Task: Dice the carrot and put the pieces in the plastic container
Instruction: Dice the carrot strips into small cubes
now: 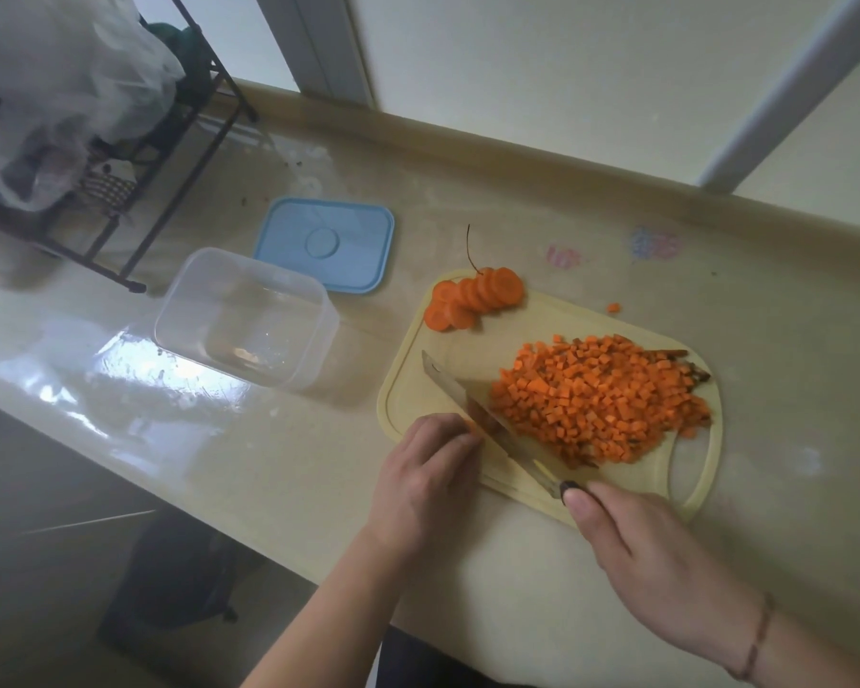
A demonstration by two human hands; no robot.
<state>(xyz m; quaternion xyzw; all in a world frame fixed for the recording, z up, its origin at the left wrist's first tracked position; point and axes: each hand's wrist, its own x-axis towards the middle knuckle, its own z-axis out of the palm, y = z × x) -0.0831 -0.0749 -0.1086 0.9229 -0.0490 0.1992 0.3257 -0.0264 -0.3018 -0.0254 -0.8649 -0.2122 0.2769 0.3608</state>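
On the pale yellow cutting board (676,494) in front of you, from your head camera, the diced carrot (602,404) lies as a broad heap of small orange cubes across the board's middle and right. A fan of uncut carrot rounds (472,297) leans together at the board's far left corner, and one stray cube (613,308) sits on the counter (467,578) just beyond the board. The clear plastic container (247,317) stands open to the left of the board, apart from it, with its blue lid (325,244) flat behind it.

Your right hand (661,548) curls round the knife (487,424) handle at the board's near edge, the blade angled along the heap's left side. Your left hand (428,474) is bent knuckles up, its fingertips holding a small orange bit against the blade.
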